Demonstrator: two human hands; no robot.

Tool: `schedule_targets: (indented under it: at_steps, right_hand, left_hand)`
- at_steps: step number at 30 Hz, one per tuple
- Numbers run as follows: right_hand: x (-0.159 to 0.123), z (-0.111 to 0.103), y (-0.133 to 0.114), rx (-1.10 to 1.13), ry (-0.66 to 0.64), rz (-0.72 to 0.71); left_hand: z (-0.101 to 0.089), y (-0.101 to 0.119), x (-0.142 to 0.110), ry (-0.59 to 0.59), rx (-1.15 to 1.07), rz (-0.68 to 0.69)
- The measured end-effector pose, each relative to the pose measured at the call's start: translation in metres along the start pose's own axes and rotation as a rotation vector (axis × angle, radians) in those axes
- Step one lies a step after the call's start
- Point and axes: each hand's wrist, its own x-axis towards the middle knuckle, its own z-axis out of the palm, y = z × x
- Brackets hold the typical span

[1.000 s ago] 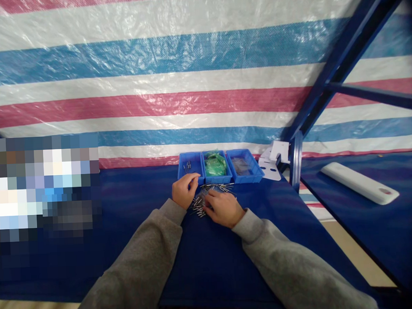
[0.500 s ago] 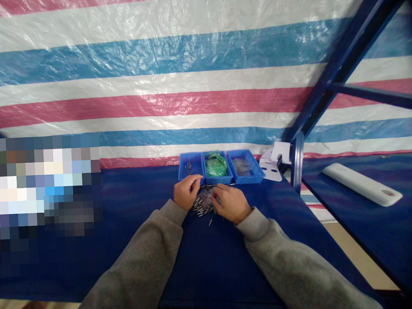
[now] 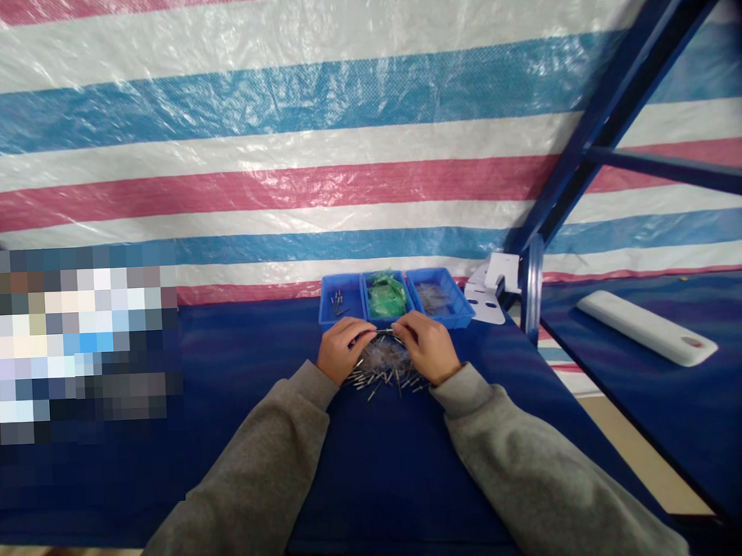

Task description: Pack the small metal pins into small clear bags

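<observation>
Blue, pink and white striped tarpaulin [image 3: 339, 107] fills the whole view beyond the hands, with a blue steel frame [image 3: 610, 112] slanting down well to the right of the right hand and a long white bar [image 3: 647, 327] lying further out on that side. Now to the action: a dark blue table [image 3: 380, 491] runs beneath both grey sleeves, and just ahead of the hands stand three blue plastic trays side by side. The left tray [image 3: 327, 313] sits ahead of the left hand [image 3: 345, 350], holding only a small bunch of pins; the middle tray [image 3: 385, 320] carries a green plastic bag [image 3: 385, 298]; the right tray [image 3: 452, 311], ahead of the right hand [image 3: 424, 349], holds something clear and flat. White angled brackets [image 3: 484, 306] lie just past it. The hands are together, fingers curled in and nearly meeting over one slim metal pin [image 3: 382, 331], though whether they're clamped on it can't be told from here. Right below the palms, most of the metal pins [image 3: 384, 377] lie loose in a scattered heap on the table, unsorted.
</observation>
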Motion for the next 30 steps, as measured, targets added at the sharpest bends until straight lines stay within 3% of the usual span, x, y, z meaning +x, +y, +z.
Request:
schedule_targets:
  at_steps: [12, 19, 30]
  right_hand:
    - [-0.003, -0.004, -0.016, 0.155, 0.001, -0.064]
    - [-0.004, -0.003, -0.016, 0.174, -0.004, -0.08]
    - [-0.004, 0.0, -0.013, 0.168, 0.029, -0.064]
  left_hand:
    - [-0.001, 0.004, 0.0, -0.053, 0.129, -0.083]
    - [-0.004, 0.006, -0.001, -0.006, 0.104, -0.141]
    - [-0.002, 0.01, 0.0, 0.073, 0.021, -0.026]
